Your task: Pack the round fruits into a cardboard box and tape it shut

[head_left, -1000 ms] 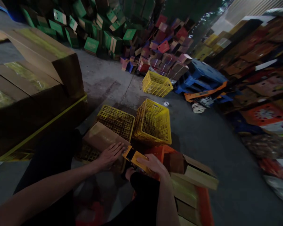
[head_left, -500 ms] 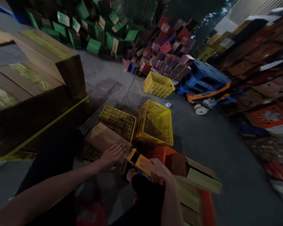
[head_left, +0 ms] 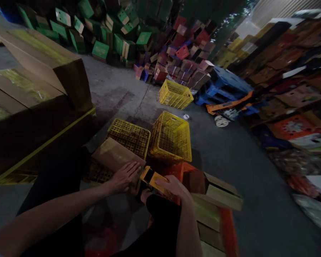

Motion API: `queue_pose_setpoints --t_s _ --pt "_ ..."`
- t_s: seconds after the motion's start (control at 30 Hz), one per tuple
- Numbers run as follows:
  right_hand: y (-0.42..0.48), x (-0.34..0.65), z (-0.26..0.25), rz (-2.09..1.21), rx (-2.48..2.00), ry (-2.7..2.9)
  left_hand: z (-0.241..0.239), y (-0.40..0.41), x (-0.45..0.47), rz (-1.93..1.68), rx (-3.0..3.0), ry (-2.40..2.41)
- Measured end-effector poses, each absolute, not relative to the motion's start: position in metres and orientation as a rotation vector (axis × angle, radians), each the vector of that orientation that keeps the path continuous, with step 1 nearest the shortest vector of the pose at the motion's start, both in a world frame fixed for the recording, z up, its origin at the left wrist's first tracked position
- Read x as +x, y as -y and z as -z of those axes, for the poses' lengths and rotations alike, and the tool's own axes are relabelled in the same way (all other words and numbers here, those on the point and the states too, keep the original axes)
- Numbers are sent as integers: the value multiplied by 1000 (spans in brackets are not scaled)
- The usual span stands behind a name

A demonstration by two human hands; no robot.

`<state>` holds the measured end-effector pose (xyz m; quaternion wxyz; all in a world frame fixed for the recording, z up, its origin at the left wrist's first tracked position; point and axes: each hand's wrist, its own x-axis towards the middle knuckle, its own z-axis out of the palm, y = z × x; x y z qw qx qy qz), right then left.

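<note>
One cardboard box (head_left: pixel 112 152) is found lying on a yellow crate (head_left: pixel 131 132) whose grid face is turned upward. Compared with the frame half a second earlier, the whole scene is shifted slightly leftward in view; the near right part of the box is still covered by the left hand (head_left: pixel 126 176), and a yellow tape dispenser (head_left: pixel 157 181) is still held by the right hand (head_left: pixel 174 186). The dispenser's head is pointed to the upper left of the view, toward the box's right end, and its long axis is slanted down to the right. The box's long axis is similarly directed. The left grip is released, the palm being laid flat with fingers extended; the right grip is clenched around the dispenser. Whether dispenser and box are touching cannot be determined. Cardboard (head_left: pixel 207 216) is contained in an orange crate (head_left: pixel 230 228) at the right.
</note>
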<state>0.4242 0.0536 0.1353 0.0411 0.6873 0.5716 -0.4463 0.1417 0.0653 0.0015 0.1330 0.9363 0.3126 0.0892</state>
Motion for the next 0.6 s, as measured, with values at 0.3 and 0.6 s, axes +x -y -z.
queue_pose_setpoints --t_s 0.3,0.6 --pt "-50 426 -134 1443 2091 -1731 2 -67 140 -299 2710 -880" --pt "-43 441 -134 1566 2116 -1628 1 -68 143 -330 2714 -899"
